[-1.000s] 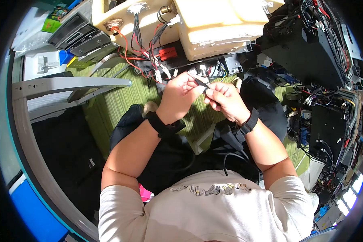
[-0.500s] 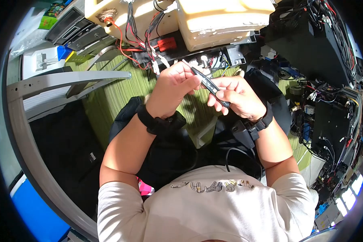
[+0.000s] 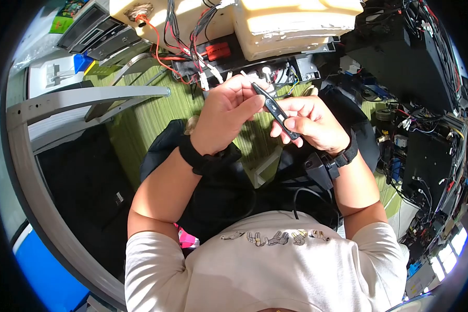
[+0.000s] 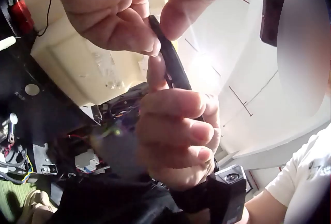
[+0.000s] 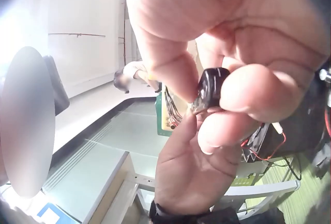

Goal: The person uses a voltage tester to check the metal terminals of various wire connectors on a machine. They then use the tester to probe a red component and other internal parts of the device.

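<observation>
Both hands hold a slim black pen-shaped tool (image 3: 277, 113), with a tapered end, small round marks and a pale window on its face. My left hand (image 3: 224, 108) pinches the tapered end between thumb and fingers. The other end lies in my right hand (image 3: 317, 124), thumb on top and fingers curled beneath. In the left wrist view the tool (image 4: 175, 68) appears edge-on between the two hands. Seen from the right wrist, its blunt black end (image 5: 211, 85) sticks out between thumb and fingers. The tapered tip is partly hidden by the left fingers.
Beyond the hands stands a large cream-coloured foam block (image 3: 296, 31) on a black base with a red part (image 3: 218, 50). Loose wires (image 3: 192, 47) with white connectors hang beside it. A grey metal frame (image 3: 109, 95) is at left; cable-covered black equipment (image 3: 400, 57) is at right.
My right hand has shifted right and slightly down along the tool, away from the left. More of the tool shows, its marked face turned up. The left hand keeps its pinch.
</observation>
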Motion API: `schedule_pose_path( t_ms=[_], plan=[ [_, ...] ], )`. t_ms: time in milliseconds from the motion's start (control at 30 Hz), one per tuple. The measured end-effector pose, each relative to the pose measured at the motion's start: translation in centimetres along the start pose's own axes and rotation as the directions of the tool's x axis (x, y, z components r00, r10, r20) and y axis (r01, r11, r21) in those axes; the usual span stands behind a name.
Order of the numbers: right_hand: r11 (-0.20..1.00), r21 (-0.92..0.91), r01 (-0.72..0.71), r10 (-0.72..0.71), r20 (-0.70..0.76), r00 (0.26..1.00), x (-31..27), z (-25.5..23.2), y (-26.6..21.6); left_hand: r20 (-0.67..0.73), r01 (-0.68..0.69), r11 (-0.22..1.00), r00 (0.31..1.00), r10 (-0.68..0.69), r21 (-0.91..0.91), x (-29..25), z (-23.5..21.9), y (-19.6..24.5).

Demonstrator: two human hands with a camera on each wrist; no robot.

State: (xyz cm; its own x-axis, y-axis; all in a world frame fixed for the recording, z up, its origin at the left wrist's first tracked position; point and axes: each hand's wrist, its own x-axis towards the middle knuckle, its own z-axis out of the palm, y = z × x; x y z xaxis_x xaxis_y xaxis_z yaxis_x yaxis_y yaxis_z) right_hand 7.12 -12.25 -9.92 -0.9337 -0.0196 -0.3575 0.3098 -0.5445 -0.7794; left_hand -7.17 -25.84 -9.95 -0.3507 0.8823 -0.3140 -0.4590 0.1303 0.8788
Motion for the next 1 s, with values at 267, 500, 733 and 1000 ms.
schedule_pose_path(
  t_ms=[267, 500, 733, 1000],
  plan=[
    [0.996, -0.093, 0.001, -0.006, -0.059, 0.998, 0.4, 0.3, 0.2, -0.05, -0.061, 0.992, 0.997, 0.067, 0.108, 0.3, 0.1, -0.4],
    [1.0, -0.008, 0.025, -0.025, -0.055, 0.998, 0.2, 0.0, 0.3, -0.134, 0.028, 0.998, 0.99, -0.035, -0.053, 0.5, 0.2, -0.6],
    [1.0, 0.012, 0.022, -0.021, -0.074, 0.997, 0.4, 0.2, 1.1, -0.035, 0.016, 0.98, 0.999, -0.023, -0.199, 0.6, 0.4, -1.4],
    [1.0, 0.022, 0.017, -0.015, -0.061, 0.998, 0.8, 0.1, 1.5, 0.019, 0.005, 0.991, 1.0, -0.002, -0.135, 0.5, 0.0, -0.9]
  ],
)
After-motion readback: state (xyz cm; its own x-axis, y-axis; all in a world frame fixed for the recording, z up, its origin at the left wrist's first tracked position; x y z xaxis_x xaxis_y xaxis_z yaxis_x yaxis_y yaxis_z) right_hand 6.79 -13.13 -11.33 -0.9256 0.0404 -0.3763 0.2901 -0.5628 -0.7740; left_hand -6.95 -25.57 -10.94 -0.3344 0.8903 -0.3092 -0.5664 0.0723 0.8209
